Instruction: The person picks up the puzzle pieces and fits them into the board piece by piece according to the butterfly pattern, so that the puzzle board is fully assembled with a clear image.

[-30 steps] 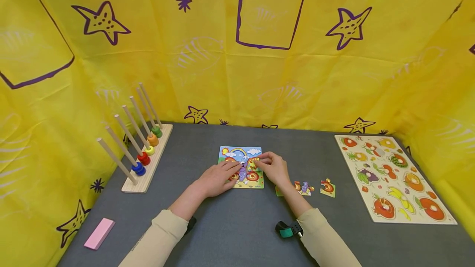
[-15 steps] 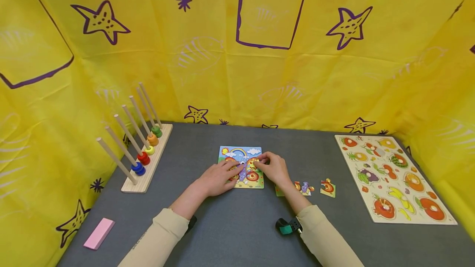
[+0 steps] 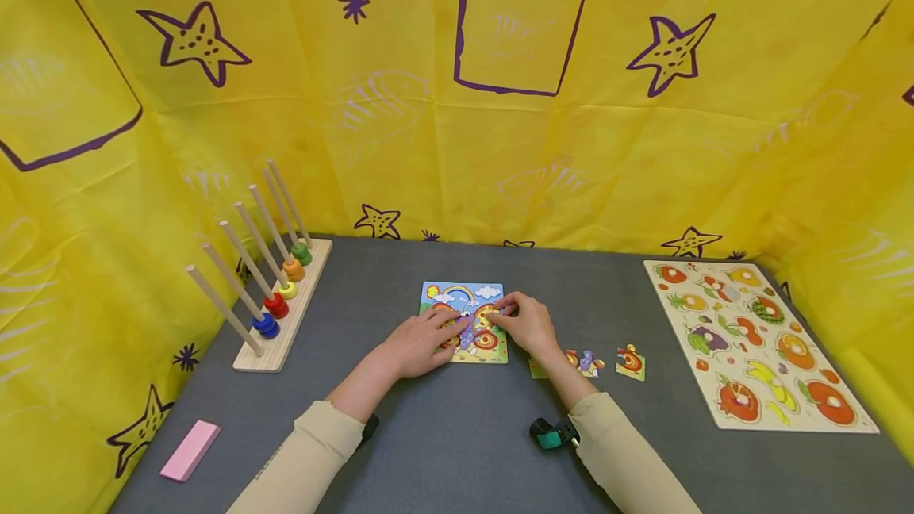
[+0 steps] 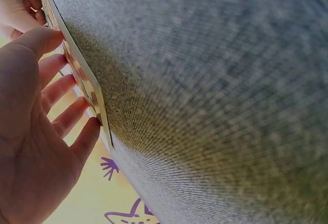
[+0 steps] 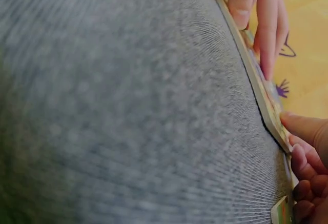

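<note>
A small square jigsaw puzzle (image 3: 473,289) with a butterfly, rainbow and sun lies on the grey table. My left hand (image 3: 416,346) rests on its left side, palm down, fingers extended over the butterfly. The left wrist view shows those fingertips (image 4: 95,122) against the puzzle's face. At the upper right of the butterfly, my right hand (image 3: 530,327) pinches an orange and yellow puzzle piece (image 3: 485,316) between thumb and fingers. In the right wrist view, the right thumb (image 5: 300,125) presses on the puzzle near its edge, other fingers curled.
Loose puzzle pieces (image 3: 631,362) lie right of the puzzle, some partly behind my right forearm. A fruit peg board (image 3: 721,347) is at the right. On the left stand a wooden peg rack (image 3: 282,339) with coloured rings and a pink block (image 3: 190,450). Yellow cloth (image 3: 428,149) encloses the table.
My left fingertips have slid slightly right across the butterfly. The piece at my right fingertips sits closer in line with the picture. The right hand barely moves.
</note>
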Available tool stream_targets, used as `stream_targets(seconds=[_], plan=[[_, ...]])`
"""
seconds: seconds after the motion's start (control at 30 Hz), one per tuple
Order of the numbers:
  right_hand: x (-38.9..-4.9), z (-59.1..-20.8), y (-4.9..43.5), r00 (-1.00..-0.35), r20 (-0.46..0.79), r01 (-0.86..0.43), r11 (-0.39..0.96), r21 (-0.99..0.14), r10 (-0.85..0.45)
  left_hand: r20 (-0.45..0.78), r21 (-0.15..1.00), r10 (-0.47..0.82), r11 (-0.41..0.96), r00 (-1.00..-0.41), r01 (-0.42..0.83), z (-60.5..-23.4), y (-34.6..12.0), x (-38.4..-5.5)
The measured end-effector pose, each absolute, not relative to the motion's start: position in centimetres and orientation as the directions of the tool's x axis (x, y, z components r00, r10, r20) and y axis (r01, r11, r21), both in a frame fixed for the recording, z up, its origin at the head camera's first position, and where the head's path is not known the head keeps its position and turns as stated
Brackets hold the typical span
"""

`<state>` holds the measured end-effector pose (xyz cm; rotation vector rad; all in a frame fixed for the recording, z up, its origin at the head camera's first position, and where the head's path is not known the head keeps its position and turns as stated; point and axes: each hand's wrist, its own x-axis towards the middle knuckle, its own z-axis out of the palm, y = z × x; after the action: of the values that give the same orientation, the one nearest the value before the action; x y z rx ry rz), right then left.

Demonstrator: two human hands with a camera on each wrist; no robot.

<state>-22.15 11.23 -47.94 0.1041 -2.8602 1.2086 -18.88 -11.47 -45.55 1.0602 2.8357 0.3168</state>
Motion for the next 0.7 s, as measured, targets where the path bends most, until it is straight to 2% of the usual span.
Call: stream_targets(seconds=[0.27,0.47,0.7], plan=[[-22.1,-48.0,11.1,-0.996,0.08,-0.091,0.705,-0.704,-0.048,-0.018,0.233,0.656,0.736,-0.754,0.635,-45.6,-11.6,-18.9],[-22.1,-48.2,11.3,-0.983,0.125,-0.186,0.719,-0.67,-0.138,-0.019,0.234,0.657,0.736,-0.754,0.635,-45.6,-11.5,-18.9],[-22.5,-48.0,12.5,-0.967,0.051,-0.208,0.664,-0.718,-0.248,-0.044,0.235,0.647,0.748,-0.762,0.621,-45.4,-11.3,-18.8]])
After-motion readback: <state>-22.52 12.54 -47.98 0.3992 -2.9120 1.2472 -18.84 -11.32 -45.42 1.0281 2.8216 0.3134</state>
